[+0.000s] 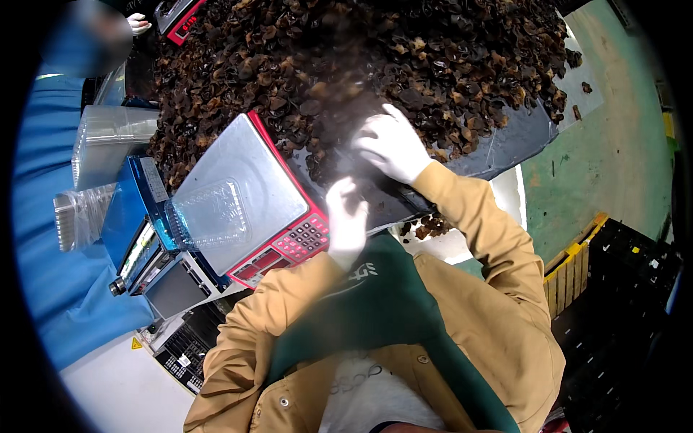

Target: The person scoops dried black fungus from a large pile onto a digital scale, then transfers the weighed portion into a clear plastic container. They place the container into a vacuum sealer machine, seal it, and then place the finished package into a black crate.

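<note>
A large heap of dark brown wood ear mushrooms [260, 81] covers the table. At its near edge is my right hand [392, 143], in a white glove, with the fingers bent over the dark sheet; blur hides whether it holds anything. My left hand [347, 222], gloved in white as well, is beside the keypad corner of a red and silver digital scale [270, 162], its fingers curled; what lies between them cannot be made out. An open clear plastic clamshell box [216, 214] rests on the scale's plate, partly over its left edge.
Stacked clear plastic boxes [108, 143] and a blue machine with a screen [176, 287] stand at the left. Another scale [181, 24] and a co-worker's gloved hand [139, 24] are at the top left. Black crates [622, 303] and a yellow-edged crate [568, 276] are at the right.
</note>
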`<state>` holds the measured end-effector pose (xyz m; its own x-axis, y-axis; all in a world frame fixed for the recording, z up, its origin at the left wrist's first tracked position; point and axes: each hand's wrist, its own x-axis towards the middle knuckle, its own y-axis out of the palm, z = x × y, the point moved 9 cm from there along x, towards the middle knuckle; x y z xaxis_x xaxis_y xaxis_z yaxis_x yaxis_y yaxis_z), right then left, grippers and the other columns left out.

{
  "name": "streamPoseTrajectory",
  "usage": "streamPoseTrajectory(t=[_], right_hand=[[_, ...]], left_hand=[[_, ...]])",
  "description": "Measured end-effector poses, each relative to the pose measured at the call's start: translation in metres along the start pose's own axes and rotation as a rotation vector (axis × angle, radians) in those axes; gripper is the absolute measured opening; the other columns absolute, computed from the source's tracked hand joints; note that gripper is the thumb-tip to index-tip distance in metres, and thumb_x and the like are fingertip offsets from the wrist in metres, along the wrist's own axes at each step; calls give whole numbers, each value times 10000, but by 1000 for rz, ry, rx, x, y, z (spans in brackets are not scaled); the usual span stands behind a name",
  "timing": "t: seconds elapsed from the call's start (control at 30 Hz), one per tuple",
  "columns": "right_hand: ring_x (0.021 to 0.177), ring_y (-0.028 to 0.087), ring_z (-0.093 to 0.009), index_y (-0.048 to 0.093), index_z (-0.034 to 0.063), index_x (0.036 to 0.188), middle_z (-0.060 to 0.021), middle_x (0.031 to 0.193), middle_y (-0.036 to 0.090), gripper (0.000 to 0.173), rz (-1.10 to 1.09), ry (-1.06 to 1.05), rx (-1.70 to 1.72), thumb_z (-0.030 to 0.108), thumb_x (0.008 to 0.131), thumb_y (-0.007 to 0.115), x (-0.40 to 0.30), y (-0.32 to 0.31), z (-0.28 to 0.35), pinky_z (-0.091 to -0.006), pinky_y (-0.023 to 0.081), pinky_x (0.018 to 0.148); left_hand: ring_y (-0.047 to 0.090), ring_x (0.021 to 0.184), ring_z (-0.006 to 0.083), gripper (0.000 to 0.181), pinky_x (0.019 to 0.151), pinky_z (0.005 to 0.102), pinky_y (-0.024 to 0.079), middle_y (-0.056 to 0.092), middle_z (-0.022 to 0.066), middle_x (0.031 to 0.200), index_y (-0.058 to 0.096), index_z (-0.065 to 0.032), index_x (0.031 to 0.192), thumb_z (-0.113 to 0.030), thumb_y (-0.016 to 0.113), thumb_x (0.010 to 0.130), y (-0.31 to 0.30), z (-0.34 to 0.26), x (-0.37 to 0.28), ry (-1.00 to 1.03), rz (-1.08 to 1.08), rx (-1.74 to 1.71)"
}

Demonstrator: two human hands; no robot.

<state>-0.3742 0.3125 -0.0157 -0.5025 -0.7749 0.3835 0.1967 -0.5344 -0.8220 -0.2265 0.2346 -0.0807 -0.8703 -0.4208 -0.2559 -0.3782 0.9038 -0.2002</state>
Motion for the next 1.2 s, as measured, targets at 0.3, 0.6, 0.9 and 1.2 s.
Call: streamPoseTrajectory(t=[0.3,0.6,0.9,1.2], right_hand=[[1378,283,-429,361,29,1445,-244,1504,294,793,-417,626,-135,330,799,709,-120,-44,-39,-517,224,1129],[1261,459,-372,432,-37,1381,-225,1368,490,531,-626,765,96,274,959,518,-130,-18,-23,-439,333,1079],[1159,511,-364,376,-39,1421,-198,1285,552,620,-599,726,-52,307,941,564,-113,-26,-31,-449,379,1008],[1120,533,-352,480,23,1369,-197,1269,548,519,-555,602,53,312,943,551,-88,-17,-30,-403,421,976]], left_hand=[[91,1455,338,1165,1188,415,92,62,219,1571,46,18,1511,-228,841,696,-7,-36,19,90,-287,489],[154,1439,352,1256,1184,403,126,142,236,1549,104,35,1499,-270,902,579,32,-38,18,296,-18,417],[116,1447,391,1267,1180,452,109,132,272,1546,133,34,1498,-328,899,556,24,-36,21,278,-142,616],[407,1270,421,960,1077,461,314,370,271,1432,264,39,1460,-233,770,691,58,-61,42,545,-129,640]])
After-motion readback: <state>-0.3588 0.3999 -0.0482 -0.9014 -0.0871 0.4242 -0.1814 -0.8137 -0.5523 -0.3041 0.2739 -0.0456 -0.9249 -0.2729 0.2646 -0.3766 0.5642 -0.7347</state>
